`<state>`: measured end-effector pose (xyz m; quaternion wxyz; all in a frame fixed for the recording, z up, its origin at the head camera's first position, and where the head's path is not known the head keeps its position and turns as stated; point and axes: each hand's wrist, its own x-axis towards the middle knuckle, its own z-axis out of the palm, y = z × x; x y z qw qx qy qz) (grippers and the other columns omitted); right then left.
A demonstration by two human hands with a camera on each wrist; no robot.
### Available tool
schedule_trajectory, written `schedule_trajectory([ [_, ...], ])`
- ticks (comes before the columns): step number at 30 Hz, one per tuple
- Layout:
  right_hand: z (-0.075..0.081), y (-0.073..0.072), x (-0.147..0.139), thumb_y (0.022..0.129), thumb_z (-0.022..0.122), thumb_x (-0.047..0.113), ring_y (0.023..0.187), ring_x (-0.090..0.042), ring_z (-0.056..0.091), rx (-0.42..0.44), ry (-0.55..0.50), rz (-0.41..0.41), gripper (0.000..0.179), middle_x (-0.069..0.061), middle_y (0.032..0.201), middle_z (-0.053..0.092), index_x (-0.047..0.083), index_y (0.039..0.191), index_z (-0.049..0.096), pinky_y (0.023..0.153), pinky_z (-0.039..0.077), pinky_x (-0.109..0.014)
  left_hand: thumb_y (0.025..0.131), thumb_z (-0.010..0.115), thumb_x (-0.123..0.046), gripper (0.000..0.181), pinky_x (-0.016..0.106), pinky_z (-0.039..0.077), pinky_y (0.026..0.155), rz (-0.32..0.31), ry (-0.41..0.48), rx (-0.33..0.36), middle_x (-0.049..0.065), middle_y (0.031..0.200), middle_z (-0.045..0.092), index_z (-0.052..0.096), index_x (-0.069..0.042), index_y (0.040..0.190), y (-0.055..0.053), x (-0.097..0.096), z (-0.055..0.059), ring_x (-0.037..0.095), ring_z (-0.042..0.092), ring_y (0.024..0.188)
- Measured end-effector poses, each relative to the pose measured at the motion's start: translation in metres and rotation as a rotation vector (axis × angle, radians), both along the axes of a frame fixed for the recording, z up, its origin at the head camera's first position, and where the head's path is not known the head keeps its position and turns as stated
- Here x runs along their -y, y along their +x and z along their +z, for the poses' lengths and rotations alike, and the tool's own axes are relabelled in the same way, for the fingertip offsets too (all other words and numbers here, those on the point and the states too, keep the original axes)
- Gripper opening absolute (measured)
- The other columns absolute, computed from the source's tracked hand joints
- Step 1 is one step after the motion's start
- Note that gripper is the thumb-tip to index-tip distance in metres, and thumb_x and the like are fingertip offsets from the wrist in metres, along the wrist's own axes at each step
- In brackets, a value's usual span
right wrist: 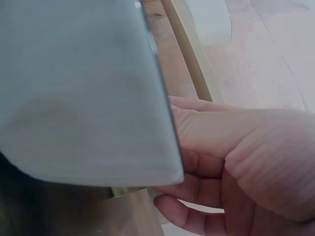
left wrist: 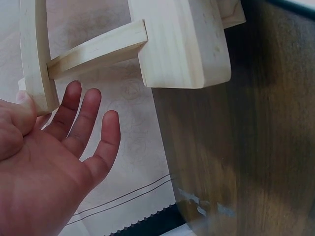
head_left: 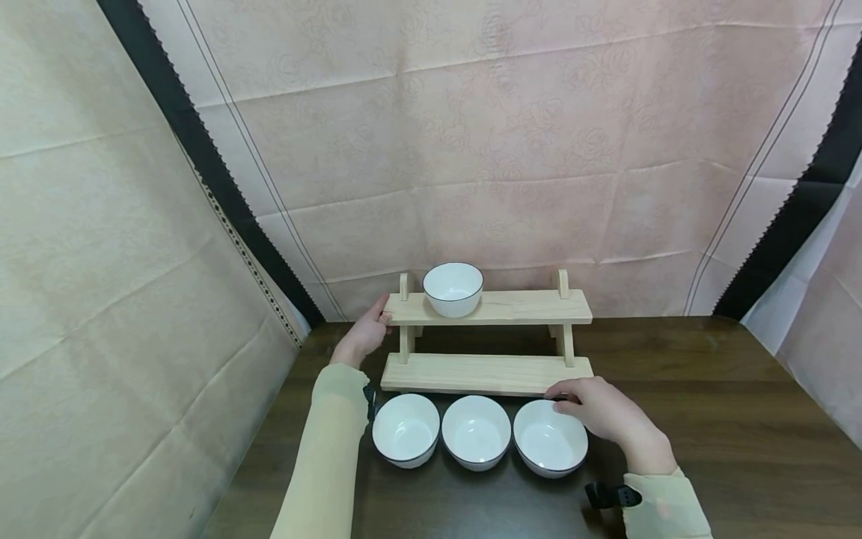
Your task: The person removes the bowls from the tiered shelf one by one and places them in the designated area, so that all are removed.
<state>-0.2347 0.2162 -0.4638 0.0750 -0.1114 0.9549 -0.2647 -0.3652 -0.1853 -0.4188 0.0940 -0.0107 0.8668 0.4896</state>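
A two-tier wooden shelf [head_left: 488, 374] of pale wood stands on the table. My left hand [head_left: 364, 337] pinches the left end of its upper board between thumb and forefinger; in the left wrist view the hand's other fingers [left wrist: 110, 140] stretch out loosely. One white bowl [head_left: 453, 288] with a dark rim sits on the upper board, left of the middle. In front of the shelf stand a left bowl [head_left: 405, 430], a middle bowl [head_left: 476, 432] and a right bowl [head_left: 549, 442]. My right hand [head_left: 609, 412] pinches the far rim of the right bowl, thumb inside; its fingertips are partly hidden.
Pale patterned cloth [head_left: 512, 150] hangs behind the shelf, and another cloth wall [head_left: 135, 299] rises at the left. Dark wood tabletop [head_left: 727, 404] extends to the right of the shelf. A black band [head_left: 609, 495] circles the right wrist.
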Motion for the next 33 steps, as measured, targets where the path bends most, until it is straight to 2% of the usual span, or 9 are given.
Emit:
schedule_trajectory([
  [10,0.001,0.001,0.001,0.085,0.068,0.022,0.080,-0.007,0.056,-0.027,-0.003,0.006,0.023,0.009,0.099,0.067,0.028,0.107,0.068,0.068,0.048,-0.030,0.103,0.027,-0.028,0.052,0.059,0.027,0.107,-0.003,-0.001,-0.001,0.008,0.155,0.021,0.005,-0.040,0.149,0.000,0.000,0.001,0.036,0.039,0.131],
  [14,0.002,0.002,0.001,0.085,0.067,0.025,0.077,-0.008,0.056,-0.019,-0.005,-0.001,0.025,0.008,0.095,0.066,0.030,0.110,0.067,0.066,0.047,-0.029,0.103,0.027,-0.028,0.053,0.060,0.027,0.107,-0.005,0.000,0.002,0.008,0.154,0.021,0.005,-0.037,0.150,-0.001,0.001,0.001,0.037,0.038,0.132],
  [18,0.002,0.002,0.001,0.085,0.067,0.027,0.076,-0.008,0.056,-0.018,-0.005,-0.012,0.027,0.007,0.092,0.066,0.031,0.112,0.065,0.065,0.047,-0.029,0.103,0.027,-0.028,0.053,0.060,0.027,0.107,-0.009,-0.002,0.005,0.008,0.154,0.022,0.005,-0.039,0.149,-0.001,0.001,0.001,0.037,0.037,0.131],
  [25,0.002,0.001,-0.001,0.086,0.066,0.029,0.079,-0.008,0.058,-0.029,-0.011,-0.024,0.028,0.006,0.095,0.067,0.032,0.114,0.063,0.068,0.049,-0.031,0.103,0.028,-0.026,0.053,0.058,0.028,0.107,-0.039,-0.052,0.011,0.011,0.154,0.022,0.005,-0.036,0.150,-0.001,0.002,0.009,0.037,0.039,0.131],
  [29,0.003,0.001,-0.001,0.088,0.064,0.030,0.073,-0.009,0.056,-0.037,-0.015,-0.043,0.029,0.007,0.087,0.065,0.031,0.116,0.063,0.063,0.047,-0.029,0.103,0.031,-0.024,0.054,0.059,0.029,0.106,-0.053,-0.082,0.015,0.012,0.153,0.025,0.008,-0.033,0.150,-0.002,0.003,0.014,0.037,0.039,0.131],
  [33,0.004,0.002,0.000,0.089,0.062,0.033,0.060,-0.011,0.050,-0.098,0.003,-0.058,0.029,0.006,0.070,0.058,0.028,0.118,0.063,0.053,0.040,-0.028,0.102,0.034,-0.021,0.053,0.059,0.030,0.105,-0.053,-0.112,-0.003,0.014,0.148,0.030,0.013,-0.026,0.150,-0.005,0.003,0.015,0.036,0.042,0.127],
])
